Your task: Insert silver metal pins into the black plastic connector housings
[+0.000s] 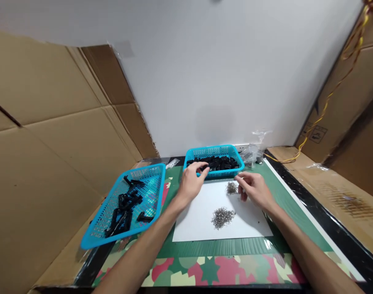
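Observation:
My left hand (192, 179) is at the front left rim of the far blue basket (189, 154), thumb and forefinger apart. Beyond its fingertips lie many black plastic parts (218, 163) heaped in that basket; nothing shows in its grip. My right hand (255, 190) hovers over the white sheet (192, 224), beside a small pile of tiny metal springs or clips (232, 187). Its fingers are bent and drawn together; whatever they pinch is too small to make out. Nearer to me on the sheet is a larger pile of the same metal pieces (222, 217).
A second blue basket (163, 179) at the left holds several black parts (129, 200). Clear plastic bags (250, 155) lie by the far basket. Cardboard walls (67, 106) flank the green mat (296, 208). A yellow cable (323, 112) runs down the right side.

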Available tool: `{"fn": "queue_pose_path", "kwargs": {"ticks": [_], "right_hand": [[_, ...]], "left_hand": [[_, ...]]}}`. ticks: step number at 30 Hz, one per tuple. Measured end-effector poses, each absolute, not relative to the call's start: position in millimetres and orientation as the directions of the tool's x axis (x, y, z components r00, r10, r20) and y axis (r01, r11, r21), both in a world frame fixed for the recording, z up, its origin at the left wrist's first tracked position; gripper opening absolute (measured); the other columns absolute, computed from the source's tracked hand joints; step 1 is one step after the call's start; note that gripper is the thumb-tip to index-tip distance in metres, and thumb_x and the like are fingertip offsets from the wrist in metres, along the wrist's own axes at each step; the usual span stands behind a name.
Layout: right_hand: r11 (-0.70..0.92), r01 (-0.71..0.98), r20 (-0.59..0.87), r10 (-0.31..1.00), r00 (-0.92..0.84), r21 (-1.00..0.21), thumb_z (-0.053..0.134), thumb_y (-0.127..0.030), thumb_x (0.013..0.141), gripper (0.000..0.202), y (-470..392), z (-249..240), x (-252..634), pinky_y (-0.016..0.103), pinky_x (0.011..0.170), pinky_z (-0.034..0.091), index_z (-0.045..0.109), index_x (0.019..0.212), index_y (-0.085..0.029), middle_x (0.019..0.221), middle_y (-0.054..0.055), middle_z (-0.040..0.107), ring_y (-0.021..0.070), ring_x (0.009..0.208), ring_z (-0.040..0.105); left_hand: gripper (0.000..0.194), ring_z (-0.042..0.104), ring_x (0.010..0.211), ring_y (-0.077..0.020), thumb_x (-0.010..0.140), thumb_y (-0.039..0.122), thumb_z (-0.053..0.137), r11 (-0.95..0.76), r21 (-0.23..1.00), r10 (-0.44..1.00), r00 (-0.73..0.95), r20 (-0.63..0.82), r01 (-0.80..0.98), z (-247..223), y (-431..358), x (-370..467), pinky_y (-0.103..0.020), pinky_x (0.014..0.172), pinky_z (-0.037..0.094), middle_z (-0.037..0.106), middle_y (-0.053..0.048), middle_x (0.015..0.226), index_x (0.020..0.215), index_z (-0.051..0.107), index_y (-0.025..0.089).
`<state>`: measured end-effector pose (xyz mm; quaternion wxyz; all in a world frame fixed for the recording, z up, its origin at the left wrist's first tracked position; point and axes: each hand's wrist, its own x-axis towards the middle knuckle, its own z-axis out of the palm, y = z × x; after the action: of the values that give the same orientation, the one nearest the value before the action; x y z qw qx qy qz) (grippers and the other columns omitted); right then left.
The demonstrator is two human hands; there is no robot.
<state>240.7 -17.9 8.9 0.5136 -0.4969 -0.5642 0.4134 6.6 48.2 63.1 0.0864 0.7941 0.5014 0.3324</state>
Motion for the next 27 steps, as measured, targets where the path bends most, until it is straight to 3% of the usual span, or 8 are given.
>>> {"fn": "queue_pose_path", "kwargs": {"ticks": [3,5,8,13,19,23,27], "right_hand": [[-0.043,0.064,-0.06,0.95,-0.306,-0.997,0.067,-0.055,0.092,0.038,-14.8,7.4,241.9,0.021,0.034,0.044,0.064,0.083,-0.018,0.049,-0.003,0.062,0.0145,0.034,0.058],[-0.081,0.061,-0.098,0.924,-0.37,-0.995,0.072,-0.053,0.088,0.038,-12.8,6.7,241.2,0.022,0.036,0.047,0.064,0.079,-0.017,0.05,-0.001,0.065,0.0163,0.039,0.063],[-0.11,0.01,-0.106,0.928,-0.356,-0.994,0.071,-0.055,0.087,0.04,-4.8,5.5,239.6,0.024,0.044,0.054,0.063,0.081,-0.017,0.059,0.001,0.069,0.0179,0.05,0.07],[-0.032,-0.104,-0.011,0.98,-0.2,-0.994,0.069,-0.061,0.088,0.046,17.9,5.2,240.8,0.025,0.056,0.057,0.063,0.078,-0.016,0.066,0.003,0.07,0.0147,0.058,0.07],[0.071,-0.167,0.082,0.995,-0.06,-0.983,0.07,-0.068,0.083,0.051,22.0,5.7,242.3,0.023,0.054,0.052,0.065,0.081,-0.017,0.068,0.004,0.073,0.014,0.057,0.069],[0.071,-0.177,0.083,0.995,-0.06,-0.982,0.07,-0.073,0.078,0.057,13.1,4.2,240.2,0.024,0.05,0.052,0.065,0.082,-0.016,0.066,0.005,0.073,0.0164,0.053,0.07],[0.099,-0.173,0.106,0.994,-0.032,-0.98,0.072,-0.07,0.078,0.054,3.1,3.7,237.6,0.023,0.045,0.049,0.065,0.082,-0.017,0.062,0.002,0.07,0.0144,0.046,0.065]], "left_hand": [[0.021,0.073,0.091,-0.0202,0.1,0.028,0.065,-0.472,0.408,0.848,0.276,0.452,0.782,82.8,82.0,16.1,-0.031,0.088,0.055,0.08,-0.006,0.113,0.113,0.079,0.02],[0.02,0.073,0.097,-0.0236,0.098,0.026,0.066,-0.461,0.369,0.849,0.281,0.447,0.807,91.6,102.4,25.5,-0.034,0.092,0.053,0.08,-0.01,0.114,0.111,0.079,0.019],[0.02,0.072,0.101,-0.028,0.097,0.027,0.067,-0.467,0.311,0.846,0.314,0.432,0.828,98.8,126.1,39.8,-0.037,0.095,0.05,0.08,-0.013,0.111,0.107,0.079,0.016],[0.017,0.072,0.096,-0.0321,0.093,0.028,0.068,-0.535,0.214,0.818,0.439,0.372,0.817,99.1,148.4,48.2,-0.043,0.095,0.048,0.08,-0.01,0.097,0.097,0.079,0.016],[0.025,0.07,0.111,-0.0364,0.098,0.033,0.058,-0.545,0.15,0.81,0.47,0.351,0.825,92.8,142.6,44.6,-0.047,0.104,0.046,0.08,-0.014,0.112,0.098,0.078,0.017],[0.032,0.066,0.124,-0.0313,0.101,0.036,0.054,-0.541,0.15,0.814,0.469,0.343,0.828,98.0,123.2,36.8,-0.039,0.109,0.045,0.075,-0.01,0.132,0.116,0.076,0.02],[0.043,0.07,0.116,-0.0275,0.104,0.04,0.046,-0.425,0.154,0.869,0.354,0.346,0.892,113.2,102.7,6.9,-0.036,0.102,0.049,0.076,-0.01,0.128,0.135,0.067,0.02]]}}
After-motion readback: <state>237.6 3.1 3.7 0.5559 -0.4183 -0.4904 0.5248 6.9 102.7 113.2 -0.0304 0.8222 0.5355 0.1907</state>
